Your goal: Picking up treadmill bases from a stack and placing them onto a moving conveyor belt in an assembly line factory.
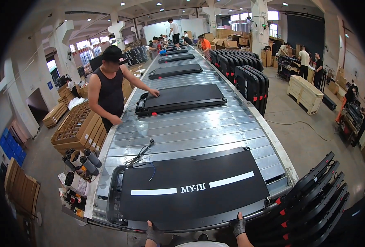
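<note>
A flat black walking treadmill (182, 210) lies crosswise on the metal conveyor in front of me, its belt marked with white stripes and lettering. My left hand (151, 233), in a dark fingerless glove, grips the treadmill's near edge left of the middle. Farther right along that edge, my right hand (239, 226), gloved the same way, holds on too. Both thumbs show on top; the other fingers are mostly hidden below the edge. A coiled black power cord (140, 154) and a thin blue wire (153, 172) lie at the treadmill's far left corner.
Slatted metal conveyor (190, 131) runs away from me, carrying more treadmills (186, 99). A co-worker (111, 86) in a black cap stands at its left, one hand on the second treadmill. Folded black frames (314, 201) stand close at right. Grey bottles (88, 162) stand at left.
</note>
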Action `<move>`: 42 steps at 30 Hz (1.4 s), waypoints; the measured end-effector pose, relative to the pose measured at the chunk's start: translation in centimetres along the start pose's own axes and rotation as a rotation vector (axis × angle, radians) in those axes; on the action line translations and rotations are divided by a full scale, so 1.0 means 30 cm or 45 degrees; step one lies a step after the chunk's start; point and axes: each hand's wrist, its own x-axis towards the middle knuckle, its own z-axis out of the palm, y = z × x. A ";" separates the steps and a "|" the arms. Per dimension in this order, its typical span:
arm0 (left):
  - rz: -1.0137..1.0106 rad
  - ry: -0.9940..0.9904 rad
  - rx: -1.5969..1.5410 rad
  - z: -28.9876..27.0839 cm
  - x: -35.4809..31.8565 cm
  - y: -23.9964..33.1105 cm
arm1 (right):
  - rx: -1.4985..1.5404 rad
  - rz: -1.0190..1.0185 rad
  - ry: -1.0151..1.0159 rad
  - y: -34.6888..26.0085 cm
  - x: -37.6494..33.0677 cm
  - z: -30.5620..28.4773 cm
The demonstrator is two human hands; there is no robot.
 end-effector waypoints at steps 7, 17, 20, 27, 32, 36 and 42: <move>0.084 0.086 -0.024 0.013 0.080 0.000 | 0.132 0.082 -0.069 0.007 0.049 0.039; 0.146 0.290 -0.017 0.057 0.149 0.012 | -0.264 0.086 0.080 -0.056 0.030 0.123; 0.149 0.367 0.002 0.045 0.153 0.000 | -0.157 0.088 0.045 -0.050 0.017 0.100; 0.147 0.311 -0.045 0.013 0.184 -0.016 | -0.182 0.102 -0.010 -0.043 0.023 0.077; 0.211 -0.051 -0.103 0.078 0.130 0.001 | -0.350 0.180 -0.052 -0.067 0.027 0.115; 0.177 0.277 -0.058 0.148 0.167 0.008 | -0.369 0.175 0.080 -0.095 0.030 0.121; 0.221 0.414 -0.027 0.104 0.182 -0.022 | -0.435 0.234 -0.095 -0.091 0.071 0.054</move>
